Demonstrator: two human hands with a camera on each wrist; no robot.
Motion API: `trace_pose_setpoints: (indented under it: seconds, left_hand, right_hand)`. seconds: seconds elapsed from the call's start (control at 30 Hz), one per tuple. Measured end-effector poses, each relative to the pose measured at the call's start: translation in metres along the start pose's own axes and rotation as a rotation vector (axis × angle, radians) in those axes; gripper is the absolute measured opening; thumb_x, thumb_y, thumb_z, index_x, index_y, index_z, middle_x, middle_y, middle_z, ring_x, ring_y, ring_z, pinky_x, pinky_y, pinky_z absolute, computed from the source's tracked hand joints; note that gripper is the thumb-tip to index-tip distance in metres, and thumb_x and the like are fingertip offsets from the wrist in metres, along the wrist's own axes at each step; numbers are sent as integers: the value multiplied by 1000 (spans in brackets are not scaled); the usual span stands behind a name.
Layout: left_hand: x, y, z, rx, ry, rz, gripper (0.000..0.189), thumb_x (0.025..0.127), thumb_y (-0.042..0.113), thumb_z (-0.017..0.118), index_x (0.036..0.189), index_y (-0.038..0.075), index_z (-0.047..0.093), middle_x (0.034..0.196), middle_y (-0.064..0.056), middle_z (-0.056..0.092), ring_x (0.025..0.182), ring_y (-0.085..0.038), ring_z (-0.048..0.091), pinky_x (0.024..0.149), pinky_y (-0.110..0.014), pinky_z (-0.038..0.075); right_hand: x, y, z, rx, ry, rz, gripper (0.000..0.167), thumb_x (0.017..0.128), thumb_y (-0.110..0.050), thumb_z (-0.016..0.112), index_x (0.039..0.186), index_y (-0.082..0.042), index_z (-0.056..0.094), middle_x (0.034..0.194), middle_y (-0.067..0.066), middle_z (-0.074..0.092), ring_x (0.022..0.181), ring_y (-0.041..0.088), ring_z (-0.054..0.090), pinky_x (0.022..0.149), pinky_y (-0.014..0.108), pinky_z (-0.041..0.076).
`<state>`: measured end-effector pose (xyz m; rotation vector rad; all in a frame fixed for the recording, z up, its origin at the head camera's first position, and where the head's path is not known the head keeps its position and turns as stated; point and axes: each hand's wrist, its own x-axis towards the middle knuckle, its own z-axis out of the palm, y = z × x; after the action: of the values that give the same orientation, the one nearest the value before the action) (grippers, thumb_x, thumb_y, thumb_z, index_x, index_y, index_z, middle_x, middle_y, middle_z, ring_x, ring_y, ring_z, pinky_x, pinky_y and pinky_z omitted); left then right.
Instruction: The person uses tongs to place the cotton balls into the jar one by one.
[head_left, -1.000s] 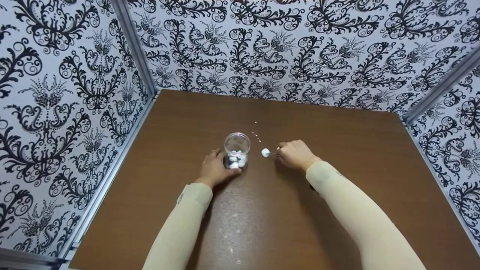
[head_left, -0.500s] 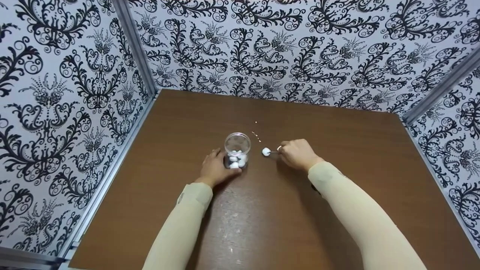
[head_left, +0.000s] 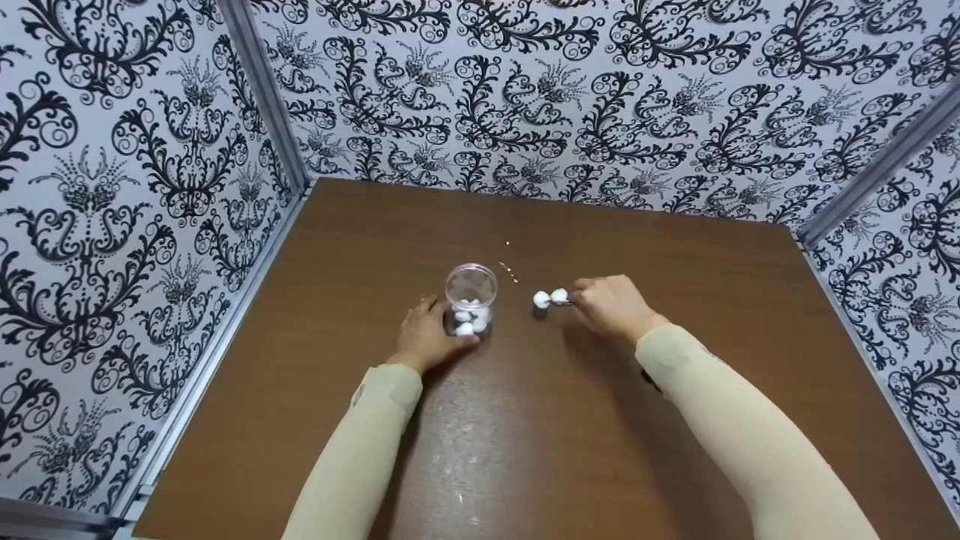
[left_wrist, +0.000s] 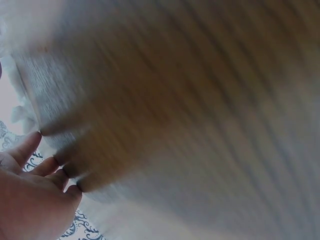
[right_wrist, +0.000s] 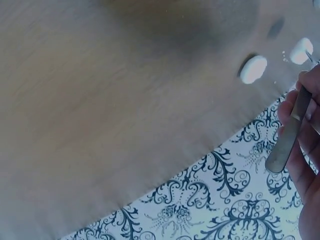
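Note:
My left hand [head_left: 431, 335] grips a clear jar [head_left: 471, 289] without a lid, thumb across its near side and fingers along its left. Several white marshmallows [head_left: 465, 328] lie inside it. To the right, my right hand [head_left: 611, 304] holds a metal fork [right_wrist: 290, 135] by its handle, with the flat handle end sticking out below the fingers. On the fork's tip is a marshmallow [head_left: 541, 299], raised over its shadow. Another marshmallow [head_left: 559, 296] lies on the table close by, and it also shows as a white oval [right_wrist: 253, 69] in the right wrist view.
A line of small pale crumbs [head_left: 509, 269] lies on the brown table [head_left: 405, 225] behind the jar and marshmallows. Patterned walls [head_left: 517, 90] stand at the back and both sides, with metal posts [head_left: 266, 94] at the corners.
My right hand has moved a little to the right with the fork and its marshmallow, bringing the second marshmallow into sight. The left hand stays on the jar.

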<state>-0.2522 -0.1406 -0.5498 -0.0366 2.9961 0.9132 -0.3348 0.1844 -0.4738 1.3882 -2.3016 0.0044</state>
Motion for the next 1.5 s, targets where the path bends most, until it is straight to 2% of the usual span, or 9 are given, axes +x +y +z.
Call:
trace_pose_setpoints:
  seconds: [0.17,0.37,0.63,0.8,1.1,1.3,1.5]
  left_hand:
    - [-1,1,-2,10,8,4,96,74,63,78,147,8,48,153,-20,38,143,-41,29,115,-53,23]
    - [-4,3,-5,13,6,11,93,75,61,79,146,8,50,153,-21,39,143,-40,28,115,-53,23]
    - [-2,0,0,11,-1,2,94,75,62,78,147,9,49,153,-20,38,143,-41,27,115,-53,21]
    - [-1,-1,1,10,7,13,94,74,62,78,146,8,50,152,-21,39,142,-42,29,115,-54,22]
    - [-2,0,-2,15,10,20,95,75,62,78,148,8,47,152,-21,39,143,-41,29,115,-53,22]
    - [-1,-1,-1,-12,0,12,96,75,60,80,148,7,46,153,-22,38,143,-41,28,117,-51,18]
    - [1,0,1,-9,4,-2,98,74,61,80,149,9,46,153,-21,38,142,-42,29,116,-52,20]
  right_hand:
    - [-1,-1,-10,1,36,-11,11,77,-7,74,69,-9,67,64,1,49,42,21,43,36,41,36]
    - [-1,-4,-14,-2,19,-16,12,77,-7,76,71,-9,66,65,1,50,44,20,43,37,40,37]
    - [7,-8,-23,-20,26,-32,16,81,-10,72,67,-10,62,66,1,51,45,21,46,37,40,38]
    - [21,-11,-33,-18,63,-56,17,83,-9,71,68,-10,64,66,1,50,45,21,45,37,38,38]
    - [58,-18,-56,-41,116,-87,12,84,-11,70,73,-9,67,69,2,54,50,22,50,38,37,41]
    - [76,-32,-55,-28,100,-132,10,86,-12,66,78,-9,71,72,1,57,54,20,53,42,36,44]
    - [85,-42,-46,-32,99,-151,13,88,-13,65,78,-8,71,73,2,59,55,21,55,42,36,45]
